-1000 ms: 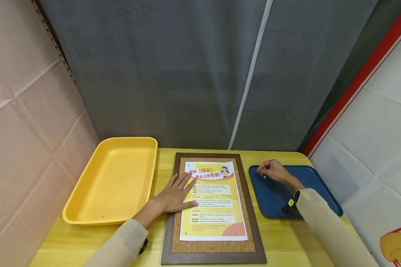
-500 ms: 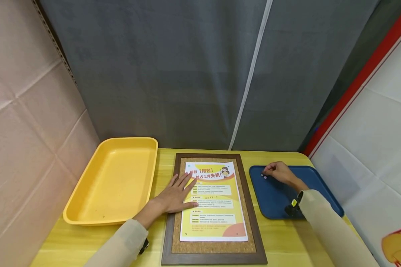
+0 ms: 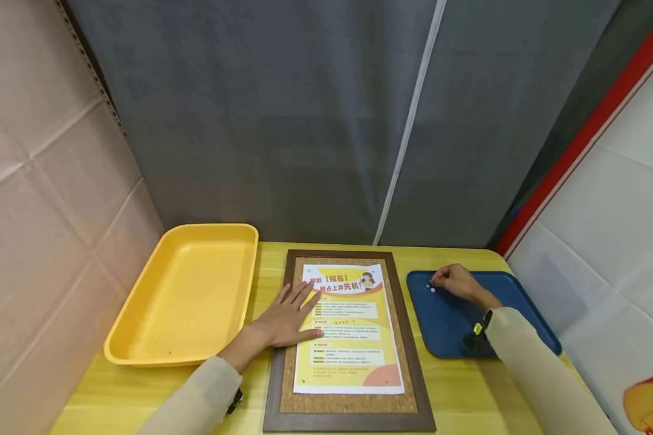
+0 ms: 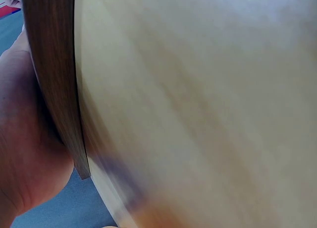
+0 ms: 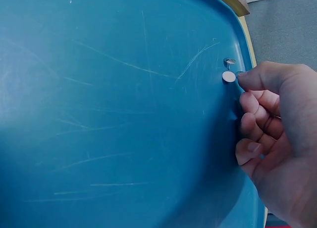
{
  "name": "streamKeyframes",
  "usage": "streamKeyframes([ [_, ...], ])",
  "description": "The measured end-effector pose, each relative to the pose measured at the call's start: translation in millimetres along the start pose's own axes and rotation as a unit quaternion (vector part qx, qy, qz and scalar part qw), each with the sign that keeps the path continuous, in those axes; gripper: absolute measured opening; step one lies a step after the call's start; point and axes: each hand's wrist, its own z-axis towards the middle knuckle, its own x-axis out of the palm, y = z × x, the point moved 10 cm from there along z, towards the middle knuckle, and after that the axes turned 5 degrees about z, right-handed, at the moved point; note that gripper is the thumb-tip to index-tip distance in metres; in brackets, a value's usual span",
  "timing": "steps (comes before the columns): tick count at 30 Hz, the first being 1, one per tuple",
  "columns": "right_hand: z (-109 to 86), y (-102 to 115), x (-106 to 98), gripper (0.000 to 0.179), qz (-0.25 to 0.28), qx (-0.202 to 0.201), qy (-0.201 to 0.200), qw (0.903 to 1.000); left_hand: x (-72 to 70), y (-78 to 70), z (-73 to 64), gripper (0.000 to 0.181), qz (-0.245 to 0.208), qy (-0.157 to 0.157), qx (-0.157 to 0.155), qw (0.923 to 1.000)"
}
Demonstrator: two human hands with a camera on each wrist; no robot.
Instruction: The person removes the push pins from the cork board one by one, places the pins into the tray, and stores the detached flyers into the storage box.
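Observation:
In the head view my left hand (image 3: 283, 317) rests with spread, straight fingers on the left part of a yellow printed sheet (image 3: 354, 357). The sheet lies on a cork board (image 3: 354, 403) with a brown wooden frame. My right hand (image 3: 457, 281) is low over the far left corner of a blue tray (image 3: 446, 332). In the right wrist view its fingers are curled, and the thumb meets the edge of a small thumbtack, mostly hidden. Beside it on the tray lie a pale-headed thumbtack (image 5: 229, 77) and a metallic thumbtack (image 5: 230, 61).
A large yellow tray (image 3: 196, 290) stands to the left of the board. The wooden table (image 3: 462, 393) meets a grey curtain (image 3: 283, 151) at the back. A pale wall panel (image 3: 49, 181) flanks the left side, and a white one (image 3: 620, 211) with red trim the right.
My right hand has shifted slightly right and down over the blue tray's far left corner, baring the thumbtacks beside its fingertips. The left hand stays in place on the sheet.

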Motion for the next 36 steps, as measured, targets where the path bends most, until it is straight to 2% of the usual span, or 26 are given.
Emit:
streamKeyframes([
  [20,3.3,-3.5,-4.0,0.016,0.005,0.013,-0.003,0.9999,-8.1,-4.2,-1.4,0.096,0.016,0.011,-0.002,0.9998],
  [28,4.7,11.4,-7.9,0.017,-0.004,-0.010,-0.027,0.9996,-7.4,-3.7,-1.9,0.096,0.004,0.005,0.001,1.0000],
  [36,7.6,37.8,-0.1,0.017,0.011,-0.049,-0.029,0.9983,-5.7,-2.5,-1.7,0.098,-0.013,-0.009,0.007,0.9999],
])
